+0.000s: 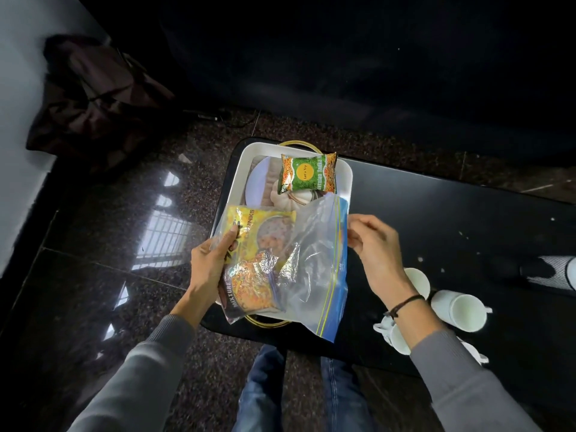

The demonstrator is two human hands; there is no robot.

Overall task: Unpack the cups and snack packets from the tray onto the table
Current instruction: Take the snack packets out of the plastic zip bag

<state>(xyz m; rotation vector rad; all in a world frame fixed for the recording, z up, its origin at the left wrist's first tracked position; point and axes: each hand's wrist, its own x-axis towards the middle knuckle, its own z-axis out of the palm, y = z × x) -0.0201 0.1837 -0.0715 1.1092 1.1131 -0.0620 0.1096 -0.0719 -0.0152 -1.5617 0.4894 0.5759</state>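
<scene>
The long black glossy table stands on a dark speckled stone floor, with a person's blue-jeaned legs at its near edge. At the table's left end sits the white rectangular tray with gold loop handles. Held above the tray's near half is a clear zip-top plastic bag with a blue seal strip. The left hand grasps the bag's left side, thumb pressed over the yellow snack packet inside it; a dark packet marked "MIXTURE" with a crinkled foil top lies below that one in the same bag. The right hand pinches the bag's sealed edge between fingertips, a thin dark cord around its wrist. In the tray's far half, a green and orange snack packet rests on a white ribbed pumpkin-shaped piece, beside a pale round plate. Three white handled cups lie on the table to the right of the tray, partly hidden by the right forearm.
</scene>
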